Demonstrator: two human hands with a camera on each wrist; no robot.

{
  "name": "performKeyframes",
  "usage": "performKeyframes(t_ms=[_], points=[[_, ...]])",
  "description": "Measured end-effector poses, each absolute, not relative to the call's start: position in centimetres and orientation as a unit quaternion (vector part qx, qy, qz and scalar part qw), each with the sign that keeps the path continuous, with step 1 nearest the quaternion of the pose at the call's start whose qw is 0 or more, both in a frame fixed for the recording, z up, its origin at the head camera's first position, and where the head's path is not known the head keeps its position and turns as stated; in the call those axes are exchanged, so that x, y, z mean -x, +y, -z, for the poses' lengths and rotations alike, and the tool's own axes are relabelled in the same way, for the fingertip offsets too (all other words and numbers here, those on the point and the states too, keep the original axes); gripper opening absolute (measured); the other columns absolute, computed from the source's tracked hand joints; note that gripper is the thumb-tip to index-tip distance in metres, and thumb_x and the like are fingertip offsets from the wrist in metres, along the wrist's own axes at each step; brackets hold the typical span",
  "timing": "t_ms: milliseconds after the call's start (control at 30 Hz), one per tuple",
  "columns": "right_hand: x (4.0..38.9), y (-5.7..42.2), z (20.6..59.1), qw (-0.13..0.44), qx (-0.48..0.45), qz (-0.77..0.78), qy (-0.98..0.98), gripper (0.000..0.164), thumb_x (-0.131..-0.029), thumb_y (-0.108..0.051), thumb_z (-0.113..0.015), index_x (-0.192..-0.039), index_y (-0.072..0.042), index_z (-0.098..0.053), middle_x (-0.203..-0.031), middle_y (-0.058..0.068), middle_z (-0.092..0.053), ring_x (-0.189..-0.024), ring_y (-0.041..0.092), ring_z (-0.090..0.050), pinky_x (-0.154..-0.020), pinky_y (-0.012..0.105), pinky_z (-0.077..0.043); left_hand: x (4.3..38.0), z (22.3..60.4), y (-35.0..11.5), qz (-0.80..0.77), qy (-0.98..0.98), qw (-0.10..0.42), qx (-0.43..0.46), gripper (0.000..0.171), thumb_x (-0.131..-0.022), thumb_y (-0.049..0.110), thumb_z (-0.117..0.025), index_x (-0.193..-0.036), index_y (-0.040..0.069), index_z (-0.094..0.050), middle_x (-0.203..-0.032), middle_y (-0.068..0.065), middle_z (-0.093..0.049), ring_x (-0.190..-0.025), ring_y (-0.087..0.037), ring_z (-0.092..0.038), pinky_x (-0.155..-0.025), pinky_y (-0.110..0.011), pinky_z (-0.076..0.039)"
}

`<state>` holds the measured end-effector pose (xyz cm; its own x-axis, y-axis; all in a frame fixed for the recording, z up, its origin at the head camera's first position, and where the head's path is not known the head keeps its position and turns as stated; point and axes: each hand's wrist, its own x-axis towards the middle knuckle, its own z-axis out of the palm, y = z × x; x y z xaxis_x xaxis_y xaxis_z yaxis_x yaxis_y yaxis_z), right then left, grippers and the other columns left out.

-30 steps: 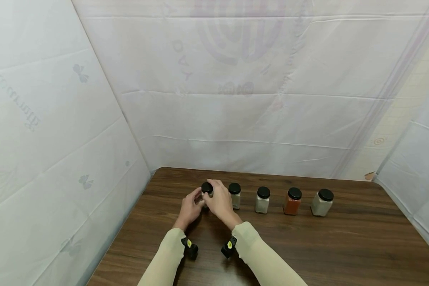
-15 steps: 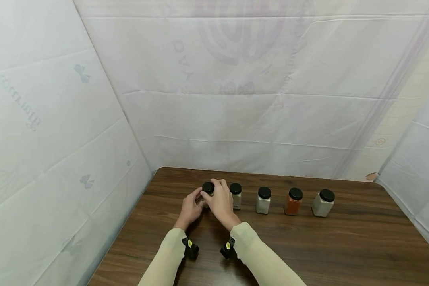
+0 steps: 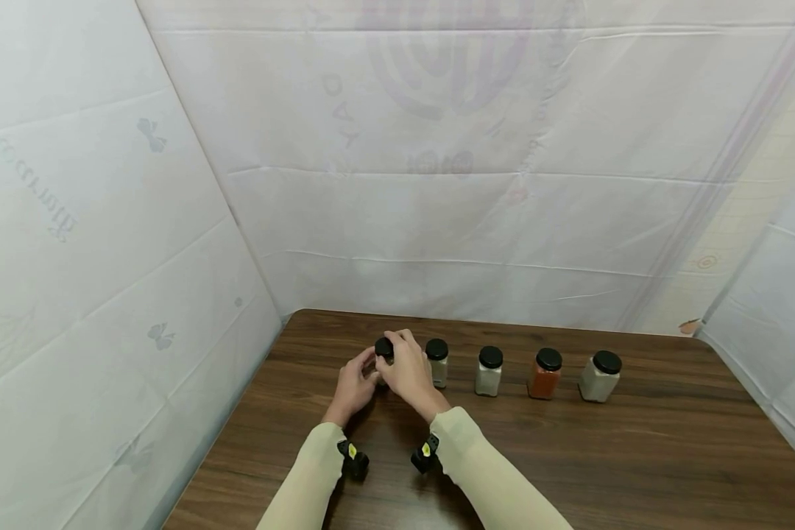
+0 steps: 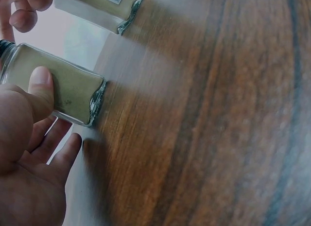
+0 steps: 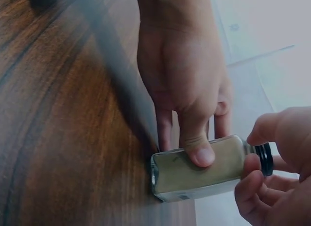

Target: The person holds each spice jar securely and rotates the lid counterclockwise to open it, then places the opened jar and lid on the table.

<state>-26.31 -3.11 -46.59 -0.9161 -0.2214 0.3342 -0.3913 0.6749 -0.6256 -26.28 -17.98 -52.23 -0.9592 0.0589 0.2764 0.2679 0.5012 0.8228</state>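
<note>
A square glass jar point(image 4: 70, 92) of olive-green powder stands upright on the table at the left end of a row. My left hand point(image 3: 354, 384) holds its body, with the thumb point(image 5: 203, 157) laid along one face. Around its black lid point(image 5: 265, 159), the fingers of my right hand point(image 3: 409, 372) pinch from the side and above. In the head view both hands hide most of this jar, leaving part of the lid in sight. The left wrist view shows the jar's base right at the wood.
To the right stand a greenish jar point(image 3: 438, 372), close beside my right hand, a pale one point(image 3: 487, 380), an orange-red one point(image 3: 543, 383) and a greyish one point(image 3: 598, 384), all black-lidded. The brown wooden table point(image 3: 609, 464) meets white cloth walls point(image 3: 437, 221) behind and at the sides.
My right hand's fingers shift slightly around the lid, turning a little back and forth. The left hand and the held jar keep nearly the same place.
</note>
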Motion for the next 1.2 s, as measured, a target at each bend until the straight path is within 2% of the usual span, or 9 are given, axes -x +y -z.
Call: performKeyframes(t_ms=[67,200,333,467,633,800,1033,1200], points=[[26.3,-3.0,46.4,0.100,-0.173,-0.362,-0.911,0.050,-0.098,-0.021,-0.070,-0.145,-0.012,-0.059,-0.139,0.010,-0.056,-0.110,0.034,-0.067,-0.083,0.047,-0.058,26.3,52.2,-18.0,0.491,-0.859,0.107,0.096,0.048,-0.096,-0.004,-0.064,-0.143,0.000,-0.057,-0.140,-0.022,-0.061,-0.129,-0.037,-0.059,-0.100,-0.045,-0.053],[26.3,-3.0,46.1,0.086,-0.176,-0.356,-0.914,0.051,-0.098,-0.021,-0.069,-0.147,-0.014,-0.057,-0.141,0.009,-0.055,-0.102,0.031,-0.068,-0.074,0.041,-0.057,26.3,52.2,-18.0,0.492,-0.859,0.105,0.093,0.049,-0.096,-0.005,-0.064,-0.144,0.001,-0.056,-0.140,-0.022,-0.061,-0.129,-0.037,-0.059,-0.100,-0.045,-0.053],[26.3,-2.9,46.0,0.082,-0.179,-0.359,-0.912,0.050,-0.098,-0.020,-0.069,-0.147,-0.014,-0.057,-0.143,0.008,-0.054,-0.080,0.025,-0.067,-0.059,0.032,-0.051,26.2,52.2,-18.0,0.495,-0.859,0.097,0.086,0.049,-0.097,-0.004,-0.064,-0.144,0.001,-0.056,-0.141,-0.023,-0.059,-0.129,-0.037,-0.059,-0.101,-0.045,-0.052],[26.3,-2.9,45.8,0.075,-0.183,-0.359,-0.912,0.051,-0.098,-0.019,-0.068,-0.147,-0.014,-0.057,-0.144,0.008,-0.053,-0.062,0.017,-0.058,-0.050,0.029,-0.044,26.2,52.2,-18.0,0.504,-0.854,0.092,0.086,0.049,-0.097,-0.004,-0.063,-0.145,0.000,-0.055,-0.142,-0.023,-0.059,-0.130,-0.037,-0.058,-0.101,-0.045,-0.052],[26.4,-2.9,45.7,0.077,-0.186,-0.343,-0.918,0.050,-0.098,-0.019,-0.068,-0.147,-0.015,-0.057,-0.144,0.007,-0.054,-0.069,0.017,-0.061,-0.052,0.027,-0.044,26.2,52.2,-18.0,0.510,-0.850,0.095,0.091,0.049,-0.096,-0.006,-0.064,-0.144,0.000,-0.056,-0.140,-0.022,-0.060,-0.130,-0.037,-0.059,-0.101,-0.043,-0.052],[26.5,-2.8,45.6,0.074,-0.194,-0.344,-0.916,0.049,-0.098,-0.017,-0.067,-0.147,-0.014,-0.057,-0.144,0.008,-0.054,-0.066,0.016,-0.059,-0.051,0.028,-0.043,26.3,52.2,-18.0,0.510,-0.849,0.097,0.097,0.048,-0.096,-0.006,-0.064,-0.143,0.000,-0.057,-0.140,-0.022,-0.061,-0.130,-0.037,-0.058,-0.101,-0.043,-0.052],[26.6,-2.5,45.2,0.051,-0.206,-0.346,-0.914,0.050,-0.099,-0.014,-0.066,-0.147,-0.014,-0.056,-0.147,0.008,-0.052,-0.072,0.018,-0.062,-0.052,0.029,-0.042,26.2,52.2,-18.0,0.514,-0.847,0.097,0.100,0.048,-0.096,-0.005,-0.066,-0.143,-0.002,-0.056,-0.140,-0.023,-0.060,-0.130,-0.038,-0.058,-0.101,-0.045,-0.051],[26.7,-2.3,44.8,0.025,-0.212,-0.345,-0.914,0.052,-0.099,-0.009,-0.063,-0.150,-0.015,-0.053,-0.150,0.007,-0.050,-0.063,0.017,-0.057,-0.048,0.029,-0.038,26.2,52.1,-18.0,0.503,-0.853,0.096,0.097,0.047,-0.097,0.004,-0.069,-0.142,0.001,-0.057,-0.141,-0.022,-0.060,-0.131,-0.038,-0.057,-0.103,-0.048,-0.050]])
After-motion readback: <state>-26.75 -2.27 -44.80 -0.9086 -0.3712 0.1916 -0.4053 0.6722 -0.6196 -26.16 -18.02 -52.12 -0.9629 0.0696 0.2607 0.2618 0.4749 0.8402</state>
